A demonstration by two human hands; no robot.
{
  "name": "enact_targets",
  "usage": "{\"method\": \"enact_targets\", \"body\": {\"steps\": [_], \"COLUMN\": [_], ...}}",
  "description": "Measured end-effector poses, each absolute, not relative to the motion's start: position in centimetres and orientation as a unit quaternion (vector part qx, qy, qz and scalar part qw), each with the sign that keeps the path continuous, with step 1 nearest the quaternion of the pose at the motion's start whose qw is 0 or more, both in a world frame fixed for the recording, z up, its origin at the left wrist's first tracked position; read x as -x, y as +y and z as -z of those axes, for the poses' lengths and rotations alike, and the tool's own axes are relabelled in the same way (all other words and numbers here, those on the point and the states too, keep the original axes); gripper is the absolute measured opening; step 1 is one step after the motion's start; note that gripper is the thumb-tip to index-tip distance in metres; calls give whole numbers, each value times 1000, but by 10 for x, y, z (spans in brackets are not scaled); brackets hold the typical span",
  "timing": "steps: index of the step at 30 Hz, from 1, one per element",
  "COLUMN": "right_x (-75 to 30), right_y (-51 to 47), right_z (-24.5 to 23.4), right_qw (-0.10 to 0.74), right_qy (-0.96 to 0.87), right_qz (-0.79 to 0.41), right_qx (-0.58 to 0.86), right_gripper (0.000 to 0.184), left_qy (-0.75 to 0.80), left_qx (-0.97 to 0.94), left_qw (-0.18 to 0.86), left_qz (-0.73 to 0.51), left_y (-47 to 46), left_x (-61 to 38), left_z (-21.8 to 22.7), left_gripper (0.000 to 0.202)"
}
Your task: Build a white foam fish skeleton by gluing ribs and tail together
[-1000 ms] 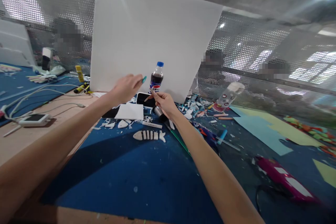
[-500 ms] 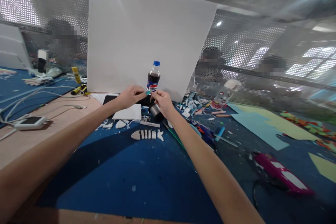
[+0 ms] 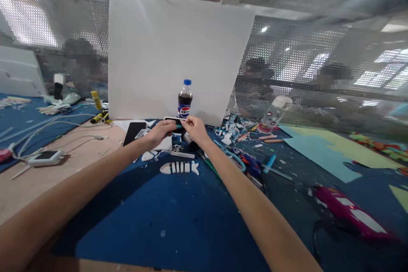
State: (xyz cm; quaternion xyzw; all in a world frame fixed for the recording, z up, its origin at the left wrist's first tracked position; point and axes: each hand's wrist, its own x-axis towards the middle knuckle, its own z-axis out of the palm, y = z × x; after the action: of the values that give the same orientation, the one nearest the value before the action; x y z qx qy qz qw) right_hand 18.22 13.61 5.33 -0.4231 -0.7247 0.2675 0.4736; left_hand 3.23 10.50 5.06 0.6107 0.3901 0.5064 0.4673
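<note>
My left hand (image 3: pixel 163 131) and my right hand (image 3: pixel 196 130) meet above the far part of the blue mat, fingers closed. Between their fingertips shows a small teal piece (image 3: pixel 179 126), too small to name; both hands seem to pinch it. Just below my right hand, a spool of silvery wire (image 3: pixel 188 138) is partly hidden by it. Nearer me lies a white fish cut into slices (image 3: pixel 179 168), with a head, several narrow strips and a tail. A cola bottle with a blue cap (image 3: pixel 185 101) stands upright behind the hands.
White and blue scraps (image 3: pixel 234 129) lie right of the bottle, before a white board (image 3: pixel 178 51). A black phone-like slab (image 3: pixel 134 132) lies left. Rightward are a clear tumbler (image 3: pixel 274 114), coloured paper (image 3: pixel 321 157) and a magenta device (image 3: pixel 350 212). Cables (image 3: pixel 63 125) run left.
The view has tilted slightly upward. My left hand has drawn back a little from the right, and its stretched fingers are now curled. A dark, pale-edged object now shows behind the fingertips.
</note>
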Motion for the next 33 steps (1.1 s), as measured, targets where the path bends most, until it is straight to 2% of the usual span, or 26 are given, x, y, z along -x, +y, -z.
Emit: {"method": "enact_targets", "body": {"steps": [5,9,19,27,33], "right_x": [-191,-200,-201,-202,-202], "right_y": [138,147,145,146,144], "right_z": [-52,-47,-43,-43,-45], "right_qw": [446,425,375,321,303], "right_qy": [-758,-768,-809,-842,-842], "right_qz": [-209,-190,-134,-109,-86], "right_qx": [427,440,432,419,438], "right_gripper": [36,36,37,36,41], "left_qy": [440,451,418,371,361], "left_qx": [-643,-668,-688,-735,-722], "left_qw": [418,386,364,355,373], "left_qz": [-467,-448,-468,-443,-458], "left_y": [119,121,107,114,114], "left_x": [-28,-27,-28,-24,-23], "left_z": [-21,-8,-3,5,3], "left_gripper": [22,22,49,48,45]}}
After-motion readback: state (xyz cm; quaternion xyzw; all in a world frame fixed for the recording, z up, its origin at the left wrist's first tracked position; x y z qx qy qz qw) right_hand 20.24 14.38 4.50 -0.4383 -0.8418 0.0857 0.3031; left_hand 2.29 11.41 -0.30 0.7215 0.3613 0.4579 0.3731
